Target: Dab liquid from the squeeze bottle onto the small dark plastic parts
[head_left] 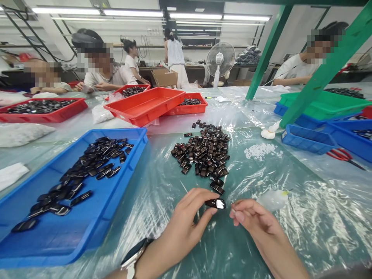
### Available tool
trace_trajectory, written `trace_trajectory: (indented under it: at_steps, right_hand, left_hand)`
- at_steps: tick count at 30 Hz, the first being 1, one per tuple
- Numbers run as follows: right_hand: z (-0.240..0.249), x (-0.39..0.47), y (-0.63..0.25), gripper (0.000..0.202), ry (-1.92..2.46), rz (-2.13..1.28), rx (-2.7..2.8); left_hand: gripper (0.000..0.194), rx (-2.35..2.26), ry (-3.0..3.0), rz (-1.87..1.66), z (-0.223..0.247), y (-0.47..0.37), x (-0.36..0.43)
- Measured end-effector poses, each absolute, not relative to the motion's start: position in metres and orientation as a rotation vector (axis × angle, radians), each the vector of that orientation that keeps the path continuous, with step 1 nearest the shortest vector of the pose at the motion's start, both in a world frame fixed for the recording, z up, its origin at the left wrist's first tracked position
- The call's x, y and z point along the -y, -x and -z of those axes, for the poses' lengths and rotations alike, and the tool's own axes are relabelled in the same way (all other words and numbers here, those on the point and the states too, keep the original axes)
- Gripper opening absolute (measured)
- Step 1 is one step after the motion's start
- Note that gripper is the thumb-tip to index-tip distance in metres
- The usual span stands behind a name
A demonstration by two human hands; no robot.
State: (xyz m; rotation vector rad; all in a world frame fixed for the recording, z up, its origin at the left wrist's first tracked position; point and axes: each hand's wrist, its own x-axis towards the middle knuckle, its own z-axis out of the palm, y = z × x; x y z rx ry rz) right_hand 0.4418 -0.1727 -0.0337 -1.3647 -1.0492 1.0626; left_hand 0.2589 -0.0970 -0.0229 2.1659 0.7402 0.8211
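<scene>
Between the thumb and fingers of my left hand [188, 217] is a glossy black piece [216, 203], held above the plastic-covered table. Just right of it, my right hand [255, 221] is closed in a pinch; a tiny pale thing may be at its fingertips, too small to name. A pile of dark glossy pieces [207, 149] lies beyond my hands. Small white bits [261, 151] are scattered to the right of the pile. Near my right hand rests a clear bottle [273, 199] with a yellowish tip. More black pieces [95, 159] lie in a blue tray [116, 197] on the left.
Red trays [145, 104] stand at the back, one tilted over another. At right are a small blue bin [309, 139], red-handled pliers [341, 155], a green tray [325, 104] and a slanting green post [322, 69]. Several people and a fan [220, 58] are beyond.
</scene>
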Motion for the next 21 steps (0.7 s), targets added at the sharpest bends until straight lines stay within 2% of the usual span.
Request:
trace_trajectory:
  at_steps: [6, 21]
  right_hand:
    - [0.021, 0.170, -0.434, 0.023, 1.210, -1.311, 0.805]
    - [0.023, 0.172, -0.437, 0.016, 1.060, -1.435, 0.756]
  left_hand:
    - [0.025, -0.627, -2.197, -0.782, 0.020, -0.259, 0.099]
    - [0.029, -0.536, -2.200, -0.755, 0.016, -0.258, 0.099]
